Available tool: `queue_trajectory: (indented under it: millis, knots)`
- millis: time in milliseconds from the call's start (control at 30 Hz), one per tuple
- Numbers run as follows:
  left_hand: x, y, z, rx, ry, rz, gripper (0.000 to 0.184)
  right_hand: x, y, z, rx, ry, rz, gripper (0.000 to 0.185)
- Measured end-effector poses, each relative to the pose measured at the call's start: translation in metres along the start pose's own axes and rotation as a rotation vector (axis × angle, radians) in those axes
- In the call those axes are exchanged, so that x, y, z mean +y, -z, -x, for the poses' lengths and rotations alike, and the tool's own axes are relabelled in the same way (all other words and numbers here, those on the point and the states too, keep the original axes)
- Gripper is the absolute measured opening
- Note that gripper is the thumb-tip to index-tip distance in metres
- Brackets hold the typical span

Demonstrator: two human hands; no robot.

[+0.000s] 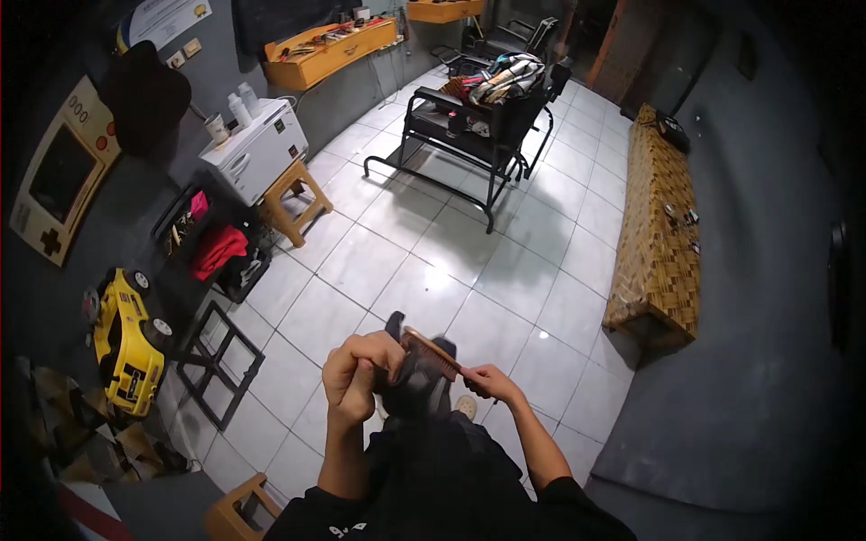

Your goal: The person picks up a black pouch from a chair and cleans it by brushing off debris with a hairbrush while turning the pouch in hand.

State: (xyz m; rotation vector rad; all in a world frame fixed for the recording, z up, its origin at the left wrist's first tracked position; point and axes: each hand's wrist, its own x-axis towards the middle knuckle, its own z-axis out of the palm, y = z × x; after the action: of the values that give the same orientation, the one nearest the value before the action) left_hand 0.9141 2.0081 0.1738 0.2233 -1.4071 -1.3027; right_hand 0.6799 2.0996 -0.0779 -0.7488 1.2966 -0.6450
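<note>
My left hand [363,365] is raised in front of my body with its fingers curled closed. A black object [417,379], blurred and partly hidden, hangs right beside and below these fingers. Its kind is not clear, and the hand seems to grip its upper end. My right hand [490,382] is wrapped round the handle of a brown wooden brush [431,350]. The brush slants up to the left, its bristles facing down toward the black object. Whether the bristles touch it I cannot tell.
Ahead stands a black metal-framed chair [469,135] with cloth on it. A woven-pattern bench [657,225] lines the right wall. On the left are a white cabinet [257,149], a wooden stool [298,203], a yellow toy car [129,347] and a black frame [219,365].
</note>
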Motion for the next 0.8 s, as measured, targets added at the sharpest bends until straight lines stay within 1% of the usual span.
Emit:
queue_trajectory:
  millis: [33,100,133,200,233,267,300,333,367,400,467,500,567,600,633,667,733,767,800]
  knots:
    - [0.002,0.001,0.003,0.014,-0.006,0.006,0.025,0.034,0.006,-0.016,0.127,-0.060,0.153,0.050]
    - [0.005,0.005,0.006,0.035,-0.054,0.051,0.023,0.090,0.008,-0.027,0.316,-0.102,0.814,0.053]
    - [0.008,0.006,0.006,0.051,-0.052,-0.027,0.023,0.114,0.006,-0.027,0.405,-0.121,1.144,0.055]
    - [0.014,0.007,0.004,0.081,-0.064,-0.183,0.023,0.140,0.005,-0.026,0.317,-0.242,1.013,0.057]
    - [0.012,0.012,0.004,0.041,-0.097,-0.289,0.018,0.147,0.006,-0.028,0.271,-0.300,0.947,0.059]
    - [0.016,0.009,0.007,0.087,-0.026,-0.402,0.011,0.153,0.007,-0.033,0.299,-0.236,0.914,0.059]
    - [0.016,0.007,0.007,0.118,0.034,-0.563,0.014,0.152,0.004,-0.034,0.328,-0.177,0.878,0.060]
    - [0.014,0.004,0.006,0.148,0.093,-0.720,0.025,0.151,0.002,-0.035,0.360,-0.119,0.841,0.060]
    - [0.012,0.001,0.005,0.156,0.157,-0.759,0.024,0.149,-0.004,-0.038,0.473,-0.002,0.754,0.053]
    - [0.007,-0.002,0.006,0.176,0.248,-0.848,0.013,0.128,-0.014,-0.033,0.477,0.010,0.581,0.049]
    - [-0.003,0.000,0.010,0.163,0.468,-0.920,0.004,0.038,-0.041,0.003,0.474,0.035,0.239,0.041]
    - [-0.015,0.005,0.017,0.162,0.451,-0.930,0.008,0.012,-0.049,0.014,0.415,0.031,0.135,0.037]
    - [-0.035,0.012,0.028,0.198,0.376,-0.936,0.007,-0.027,-0.063,0.034,0.299,0.023,-0.078,0.030]
    - [-0.038,0.012,0.032,0.213,0.341,-0.937,0.008,-0.046,-0.071,0.048,0.223,0.037,-0.180,0.031]
    - [-0.037,0.010,0.034,0.281,0.470,-0.820,0.016,-0.063,-0.080,0.062,0.149,0.051,-0.281,0.032]
    - [-0.034,0.009,0.034,0.269,0.474,-0.792,0.019,-0.073,-0.088,0.069,0.073,0.068,-0.380,0.033]
    - [-0.029,0.009,0.031,0.248,0.474,-0.737,0.026,-0.066,-0.106,0.068,-0.031,0.191,-0.400,0.034]
    - [-0.049,0.019,0.042,0.228,0.447,-0.633,0.026,-0.056,-0.111,0.066,-0.028,0.230,-0.376,0.033]
    - [-0.062,0.025,0.050,0.268,0.430,-0.528,0.024,-0.044,-0.117,0.062,-0.023,0.272,-0.351,0.033]
